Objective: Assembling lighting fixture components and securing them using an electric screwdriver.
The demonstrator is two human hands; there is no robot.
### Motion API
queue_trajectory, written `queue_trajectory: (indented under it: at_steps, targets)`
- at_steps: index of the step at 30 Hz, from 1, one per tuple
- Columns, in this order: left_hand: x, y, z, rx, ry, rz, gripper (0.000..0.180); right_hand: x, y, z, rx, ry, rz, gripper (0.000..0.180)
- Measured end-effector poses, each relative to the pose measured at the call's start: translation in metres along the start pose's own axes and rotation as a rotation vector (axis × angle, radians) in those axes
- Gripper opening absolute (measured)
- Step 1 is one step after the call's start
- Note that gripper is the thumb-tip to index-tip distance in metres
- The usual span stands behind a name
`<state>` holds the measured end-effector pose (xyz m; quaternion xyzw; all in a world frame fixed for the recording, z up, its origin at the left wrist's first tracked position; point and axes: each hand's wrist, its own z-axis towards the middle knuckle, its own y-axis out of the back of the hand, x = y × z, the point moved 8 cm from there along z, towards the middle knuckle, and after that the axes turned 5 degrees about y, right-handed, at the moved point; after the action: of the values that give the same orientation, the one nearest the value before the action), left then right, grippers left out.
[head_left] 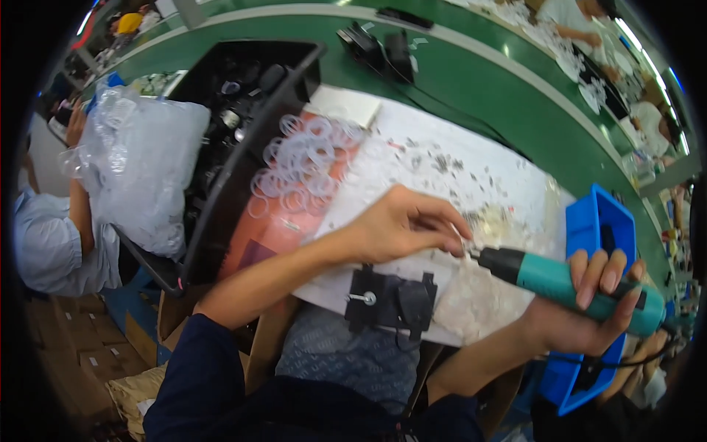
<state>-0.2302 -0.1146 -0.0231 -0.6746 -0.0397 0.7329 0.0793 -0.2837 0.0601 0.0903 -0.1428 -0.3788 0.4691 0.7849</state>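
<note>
My right hand [565,325] is wrapped round a teal and black electric screwdriver [543,275], held nearly level with its bit toward the left. At the bit's tip, the thumb and forefinger of my left hand [401,225] are pinched together. Whatever sits between those fingertips is too small to make out. Below my left hand, at the near edge of the white work surface, lies a black fixture [390,303] with a metal pin on its left part. Small dark screws [445,162] are scattered over the white board [412,132] beyond my hands.
Translucent rings [313,151] lie heaped on an orange mat [258,228]. Left of them, a black crate [213,214] of dark parts carries a bulging plastic bag [143,162]. Blue bins [582,214] stand at right. Black adapters [379,51] with a cable lie on the green bench. Other people sit nearby.
</note>
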Motion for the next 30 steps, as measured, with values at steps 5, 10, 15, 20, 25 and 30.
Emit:
queue_trajectory:
  at_steps: [5,10,15,20,25,30]
  targets:
    - [-0.035,0.004,-0.009,-0.013,-0.015,0.406,0.05,0.0,-0.003,0.002,0.09,-0.023,0.032,0.03]
    - [-0.08,-0.027,-0.068,-0.021,-0.234,1.122,0.065,0.027,-0.032,-0.002,0.194,-0.148,-0.065,0.027]
    - [-0.046,-0.049,-0.103,-0.068,-0.077,1.429,0.057,0.006,-0.054,-0.004,0.307,-0.225,-0.202,0.029]
    - [-0.034,-0.044,-0.095,0.046,-0.078,1.296,0.052,-0.009,-0.052,-0.004,0.124,-0.162,-0.285,0.03]
    - [-0.04,-0.051,-0.093,0.064,-0.155,1.383,0.053,-0.023,-0.062,-0.003,0.078,-0.151,-0.21,0.032]
    - [-0.041,-0.055,-0.086,0.094,-0.096,1.37,0.054,-0.01,-0.055,-0.002,0.044,-0.166,-0.368,0.033]
